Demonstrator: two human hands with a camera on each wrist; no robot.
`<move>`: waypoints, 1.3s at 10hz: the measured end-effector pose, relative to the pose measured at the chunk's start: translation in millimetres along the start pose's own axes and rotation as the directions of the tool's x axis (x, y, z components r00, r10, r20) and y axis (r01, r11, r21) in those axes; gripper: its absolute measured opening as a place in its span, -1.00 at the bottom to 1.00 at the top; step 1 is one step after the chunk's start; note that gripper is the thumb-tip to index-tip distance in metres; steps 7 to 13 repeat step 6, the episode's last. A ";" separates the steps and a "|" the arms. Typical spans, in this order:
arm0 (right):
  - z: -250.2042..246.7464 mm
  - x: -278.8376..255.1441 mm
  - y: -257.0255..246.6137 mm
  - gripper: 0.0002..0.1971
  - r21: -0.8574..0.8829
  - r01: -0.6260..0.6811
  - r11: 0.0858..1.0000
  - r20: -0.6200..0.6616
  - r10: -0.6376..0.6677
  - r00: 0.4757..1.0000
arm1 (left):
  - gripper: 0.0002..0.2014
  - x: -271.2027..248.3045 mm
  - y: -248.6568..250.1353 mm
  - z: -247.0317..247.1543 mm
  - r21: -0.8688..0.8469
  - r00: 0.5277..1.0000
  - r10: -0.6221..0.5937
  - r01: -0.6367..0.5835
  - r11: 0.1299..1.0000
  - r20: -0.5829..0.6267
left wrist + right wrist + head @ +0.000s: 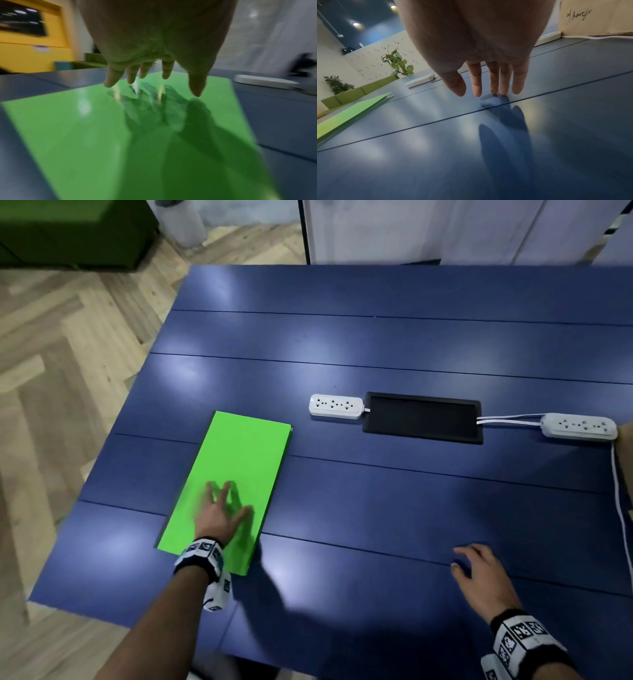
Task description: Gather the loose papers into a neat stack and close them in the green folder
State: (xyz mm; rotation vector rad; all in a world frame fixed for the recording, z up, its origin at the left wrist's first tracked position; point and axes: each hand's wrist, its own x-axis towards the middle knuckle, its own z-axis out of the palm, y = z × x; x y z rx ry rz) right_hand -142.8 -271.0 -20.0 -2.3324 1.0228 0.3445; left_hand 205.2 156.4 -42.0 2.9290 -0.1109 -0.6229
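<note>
Nearest me, at five o'clock, my right hand [481, 575] rests flat-fingered on the desk [376, 508]. At nine o'clock my left hand [222, 510] hovers splayed over the closed green folder [239, 460]: light, slick, floppy, I judge; best held along its spine.

A closed green folder [230, 486] is lying on a blue table [411, 501]. The left hand [222, 513], fingers spread and blurred, is hovering over the folder's near end. The right hand [481, 573] is resting, relaxed, on bare tabletop. Two white power strips [336, 406] are flanking a black panel [423, 417].
</note>
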 end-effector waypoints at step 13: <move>-7.9 -11.9 -2.7 -0.65 0.077 -0.048 0.996 0.060 0.044 0.997 | -0.34 28.9 52.4 -3.8 0.207 0.993 0.068 -0.087 0.975 0.100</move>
